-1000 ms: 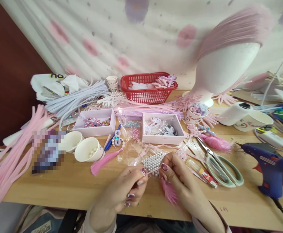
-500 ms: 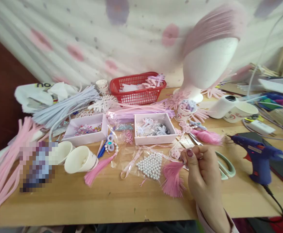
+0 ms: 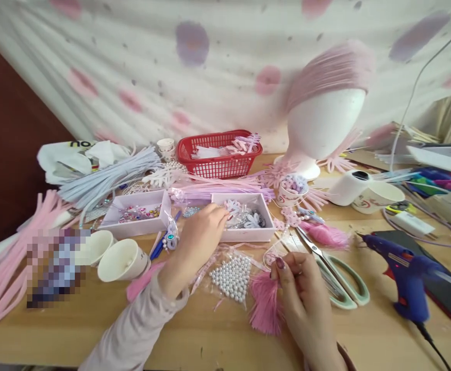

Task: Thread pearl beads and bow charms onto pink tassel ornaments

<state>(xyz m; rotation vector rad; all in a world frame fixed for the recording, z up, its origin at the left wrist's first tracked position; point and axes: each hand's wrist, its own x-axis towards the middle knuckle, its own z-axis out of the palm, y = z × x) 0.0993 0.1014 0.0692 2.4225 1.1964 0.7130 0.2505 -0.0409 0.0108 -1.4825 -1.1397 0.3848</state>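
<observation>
My right hand (image 3: pixel 300 293) pinches the top of a pink tassel (image 3: pixel 264 306) that lies on the wooden table (image 3: pixel 94 330), next to a clear bag of white pearl beads (image 3: pixel 231 275). My left hand (image 3: pixel 201 238) reaches forward to the front rim of a pink tray (image 3: pixel 244 234) that holds white and silver flower pieces. Its fingertips curl at the tray's left corner, and I cannot see whether they hold anything.
Scissors (image 3: pixel 335 275) and a blue glue gun (image 3: pixel 405 273) lie to the right. A second pink tray of gems (image 3: pixel 134 216), two paper cups (image 3: pixel 122 260), pink and lilac pipe cleaners (image 3: pixel 105 178), a red basket (image 3: pixel 219 154) and a foam head with pink strands (image 3: pixel 323 118) stand around.
My left hand let go near the tassel, left view, then came back and reached forward to the pink tray. My right hand kept the tassel and lowered it beside the pearls.
</observation>
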